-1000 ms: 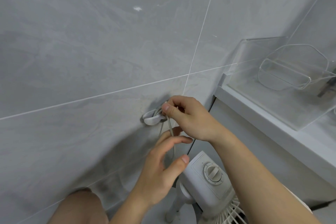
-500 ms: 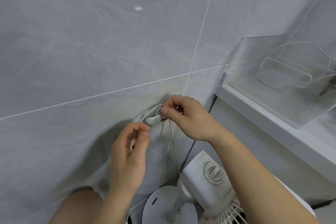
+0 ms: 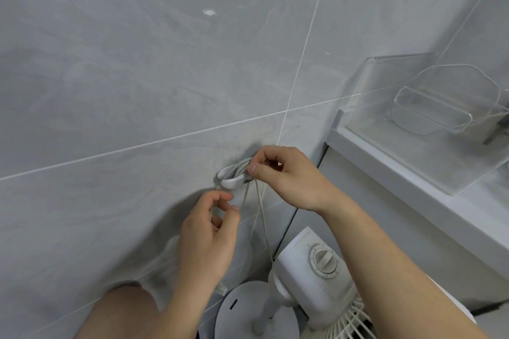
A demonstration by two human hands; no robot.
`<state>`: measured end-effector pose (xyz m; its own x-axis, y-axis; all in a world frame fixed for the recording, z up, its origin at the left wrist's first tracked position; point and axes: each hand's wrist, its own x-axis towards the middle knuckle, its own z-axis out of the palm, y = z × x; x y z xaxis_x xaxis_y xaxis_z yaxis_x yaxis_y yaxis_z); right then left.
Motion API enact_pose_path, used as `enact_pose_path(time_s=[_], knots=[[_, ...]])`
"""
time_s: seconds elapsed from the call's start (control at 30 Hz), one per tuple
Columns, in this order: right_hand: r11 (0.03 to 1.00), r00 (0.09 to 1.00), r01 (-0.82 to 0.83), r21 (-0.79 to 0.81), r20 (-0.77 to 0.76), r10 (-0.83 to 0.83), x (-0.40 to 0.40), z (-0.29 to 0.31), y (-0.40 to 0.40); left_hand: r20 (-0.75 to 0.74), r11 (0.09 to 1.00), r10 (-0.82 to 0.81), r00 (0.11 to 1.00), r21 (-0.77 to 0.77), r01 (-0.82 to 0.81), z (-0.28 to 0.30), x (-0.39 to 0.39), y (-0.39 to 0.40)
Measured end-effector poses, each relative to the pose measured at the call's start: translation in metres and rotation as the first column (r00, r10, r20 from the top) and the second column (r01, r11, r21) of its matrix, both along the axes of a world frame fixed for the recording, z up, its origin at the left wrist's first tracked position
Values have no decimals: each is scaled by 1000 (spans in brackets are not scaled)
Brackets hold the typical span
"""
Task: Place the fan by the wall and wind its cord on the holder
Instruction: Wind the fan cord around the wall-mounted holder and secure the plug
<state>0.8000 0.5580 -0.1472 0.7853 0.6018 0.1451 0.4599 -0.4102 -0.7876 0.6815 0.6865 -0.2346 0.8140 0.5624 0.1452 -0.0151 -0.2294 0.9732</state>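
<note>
A white fan (image 3: pixel 314 278) with a round dial stands on its round base at the foot of the grey tiled wall. Its pale cord (image 3: pixel 261 217) runs up from the fan to a small white holder (image 3: pixel 232 180) stuck on the wall, with loops lying around the holder. My right hand (image 3: pixel 286 173) pinches the cord loops against the holder's right side. Below and left of the holder, my left hand (image 3: pixel 212 234) pinches a strand of the cord between thumb and fingers.
A white ledge (image 3: pixel 413 187) runs along the right, carrying a clear plastic container (image 3: pixel 435 115). My bare knee (image 3: pixel 121 311) shows at the bottom left. The grey wall fills the rest of the view.
My left hand swung from the middle out to the left of the holder, then came back lower and nearer the cord. The right hand stayed at the holder. More cord lies around the holder.
</note>
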Motion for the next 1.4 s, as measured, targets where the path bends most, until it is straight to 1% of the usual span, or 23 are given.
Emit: enact_pose_path(time_s=[0.13,0.23,0.4,0.47,0.53,0.6,0.67,0.73,0.97,1.07,1.13,1.2,1.3,1.4], knots=[[1000,1000,2,2,-20,-2,-2,2,-1,-31,996,-56,998,-66,54,-9,12,-8],[1000,999,23,-16,-36,-23,-4,5,-2,-21,986,-114,993,-125,110,-12,18,-13],[990,990,128,-59,-46,-131,-2,13,-7,9,943,-237,971,-237,232,-18,22,-15],[976,985,158,-150,-46,-166,-2,12,-9,20,925,-258,966,-283,253,-19,22,-14],[942,981,154,-297,-70,-183,-1,7,-11,24,909,-276,961,-319,269,-17,20,-14],[888,974,92,-450,-144,-174,-2,-1,-13,21,896,-312,950,-327,301,-15,20,-15],[814,972,18,-581,-181,-151,-2,-9,-13,9,888,-339,941,-328,323,-14,21,-17],[758,975,-19,-652,-180,-130,-2,-15,-12,8,880,-352,936,-338,334,-12,22,-19],[712,988,-109,-694,-153,3,5,-24,1,48,849,-404,914,-352,394,-13,20,-21],[712,983,-145,-688,-181,24,7,-23,-3,26,847,-424,905,-342,406,-13,19,-21],[731,971,-152,-665,-237,-13,9,-21,-6,4,852,-439,899,-316,417,-13,18,-22],[756,962,-125,-643,-266,-67,11,-20,-11,-1,859,-439,898,-293,420,-13,17,-22],[770,959,-79,-633,-258,-114,16,-23,-17,12,900,-373,928,-240,364,-13,16,-22],[761,963,-6,-649,-209,-170,20,-25,-19,17,942,-293,956,-167,292,-10,14,-19]])
